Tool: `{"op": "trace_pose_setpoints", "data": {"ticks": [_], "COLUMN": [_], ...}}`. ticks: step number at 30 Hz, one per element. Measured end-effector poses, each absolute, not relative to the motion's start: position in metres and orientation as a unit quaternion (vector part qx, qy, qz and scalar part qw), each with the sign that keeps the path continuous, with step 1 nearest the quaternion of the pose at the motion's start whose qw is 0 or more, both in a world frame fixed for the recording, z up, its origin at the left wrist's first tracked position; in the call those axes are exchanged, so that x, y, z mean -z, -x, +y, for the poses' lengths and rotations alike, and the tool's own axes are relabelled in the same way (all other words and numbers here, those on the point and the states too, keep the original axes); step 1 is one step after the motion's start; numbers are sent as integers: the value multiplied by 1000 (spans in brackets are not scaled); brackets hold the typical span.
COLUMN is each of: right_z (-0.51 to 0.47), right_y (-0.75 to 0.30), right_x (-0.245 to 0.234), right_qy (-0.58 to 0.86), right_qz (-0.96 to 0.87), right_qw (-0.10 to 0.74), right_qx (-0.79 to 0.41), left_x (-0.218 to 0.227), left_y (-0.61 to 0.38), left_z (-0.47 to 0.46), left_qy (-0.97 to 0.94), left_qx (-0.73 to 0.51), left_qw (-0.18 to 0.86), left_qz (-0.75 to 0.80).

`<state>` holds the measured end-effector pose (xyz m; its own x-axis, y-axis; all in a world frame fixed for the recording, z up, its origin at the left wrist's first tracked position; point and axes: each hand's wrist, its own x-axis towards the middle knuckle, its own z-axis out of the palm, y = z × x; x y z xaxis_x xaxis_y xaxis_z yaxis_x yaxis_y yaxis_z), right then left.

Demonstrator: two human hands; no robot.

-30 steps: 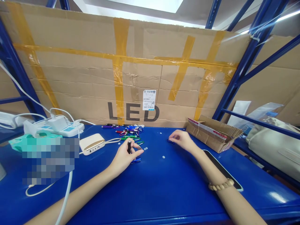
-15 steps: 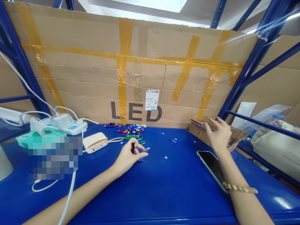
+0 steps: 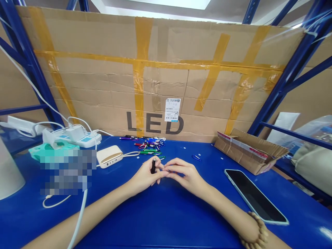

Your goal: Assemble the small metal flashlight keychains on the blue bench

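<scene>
Your left hand (image 3: 143, 178) is closed on a black mini torch (image 3: 153, 166) at centre frame. The torch's long axis stands near upright, with one end pointing up out of your fingers. Your right hand (image 3: 185, 177) is curled, its fingertips (image 3: 171, 168) touching your left fingers; you cannot tell whether they grip anything. Compared with the earlier frame, this hand is back from the cardboard carton (image 3: 249, 155), now at right. Under your hands lies the blue bench (image 3: 166, 221). Right of them lies a smartphone (image 3: 255, 196); farther left, a power bank (image 3: 109, 156). Upper centre, a heap of keychain torches (image 3: 146, 143) sits before a taped cardboard sheet (image 3: 155, 69) printed "LED", held in a blue shelving rack (image 3: 285, 69).
</scene>
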<state>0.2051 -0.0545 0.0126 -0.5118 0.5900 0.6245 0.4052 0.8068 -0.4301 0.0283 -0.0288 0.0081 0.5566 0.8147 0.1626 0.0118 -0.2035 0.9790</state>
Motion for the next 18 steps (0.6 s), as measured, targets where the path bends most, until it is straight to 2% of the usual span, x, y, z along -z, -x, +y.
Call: {"op": "trace_pose_setpoints", "data": {"ticks": [3, 6, 10, 14, 18], "right_z": [-50, -45, -40, -38, -40], "right_y": [-209, -213, -221, -224, -218], "right_x": [-10, -8, -6, -8, -9], "right_qy": [319, 387, 442, 474, 471], "right_qz": [-842, -812, -795, -789, -785], "right_qw": [423, 431, 412, 386, 367], "right_qx": [-99, -75, -52, -54, -168], "left_x": [-10, -14, -9, -2, -10], "left_y": [-25, -17, -8, -6, -11], "left_z": [-25, -18, -7, 0, -6], "left_qy": [-715, -772, -849, -877, -843], "left_qx": [-361, -347, -259, -240, -378], "left_qw": [510, 371, 201, 176, 190], "left_qz": [314, 382, 415, 376, 332]}}
